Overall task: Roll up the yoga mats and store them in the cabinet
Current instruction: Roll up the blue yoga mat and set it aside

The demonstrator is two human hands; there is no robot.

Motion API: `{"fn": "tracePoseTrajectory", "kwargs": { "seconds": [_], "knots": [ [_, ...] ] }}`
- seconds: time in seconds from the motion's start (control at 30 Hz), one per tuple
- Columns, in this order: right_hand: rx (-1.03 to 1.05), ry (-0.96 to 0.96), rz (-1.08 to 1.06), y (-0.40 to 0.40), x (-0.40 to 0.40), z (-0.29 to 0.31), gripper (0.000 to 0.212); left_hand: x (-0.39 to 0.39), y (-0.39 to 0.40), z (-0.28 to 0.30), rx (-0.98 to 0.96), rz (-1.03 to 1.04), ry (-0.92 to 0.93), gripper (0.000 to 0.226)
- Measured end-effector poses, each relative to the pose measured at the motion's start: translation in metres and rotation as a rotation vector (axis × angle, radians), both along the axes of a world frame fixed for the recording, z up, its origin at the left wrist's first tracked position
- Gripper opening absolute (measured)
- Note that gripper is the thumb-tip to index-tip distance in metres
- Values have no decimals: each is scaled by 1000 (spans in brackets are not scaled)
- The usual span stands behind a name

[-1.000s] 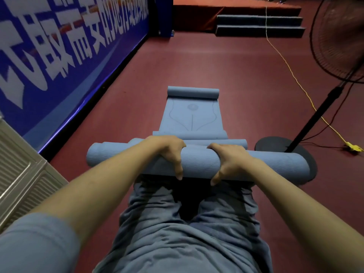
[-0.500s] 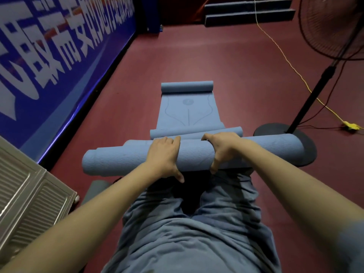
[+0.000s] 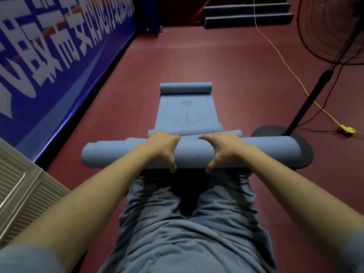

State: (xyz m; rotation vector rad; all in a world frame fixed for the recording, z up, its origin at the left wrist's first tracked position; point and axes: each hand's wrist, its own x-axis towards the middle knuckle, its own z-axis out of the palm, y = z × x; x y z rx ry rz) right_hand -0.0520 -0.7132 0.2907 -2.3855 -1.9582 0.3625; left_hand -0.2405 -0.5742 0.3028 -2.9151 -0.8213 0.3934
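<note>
A rolled blue yoga mat (image 3: 118, 154) lies crosswise in front of my knees, held off the red floor. My left hand (image 3: 162, 149) grips it just left of its middle, fingers over the top and thumb underneath. My right hand (image 3: 222, 149) grips it just right of the middle in the same way. Beyond it a second blue mat (image 3: 187, 113) lies partly flat on the floor, with its far end curled into a roll (image 3: 185, 88) and another rolled edge (image 3: 226, 133) right behind my hands.
A blue banner wall (image 3: 59, 56) runs along the left. A ribbed metal cabinet panel (image 3: 21, 194) stands at the lower left. A standing fan's pole (image 3: 307, 99) and round base (image 3: 275, 133) are at the right, with a yellow cable (image 3: 285, 62) across the floor. Steps (image 3: 246, 14) lie far ahead.
The rolled mat has risen slightly and levelled out in both hands. My grip on it is unchanged, and the view has shifted a little.
</note>
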Motion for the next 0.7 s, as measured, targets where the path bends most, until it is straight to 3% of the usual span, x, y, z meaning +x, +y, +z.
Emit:
{"fn": "tracePoseTrajectory", "kwargs": {
  "seconds": [0.27,0.47,0.7],
  "knots": [
    [56,-114,-15,1,-2,-15,120,10,10,16,-153,12,78,89],
    [8,-138,-37,7,-3,-15,111,6,2,5,-70,24,33,85],
    [-89,-88,-55,15,0,-6,115,-4,-14,-19,61,59,-122,90]
  ]
}}
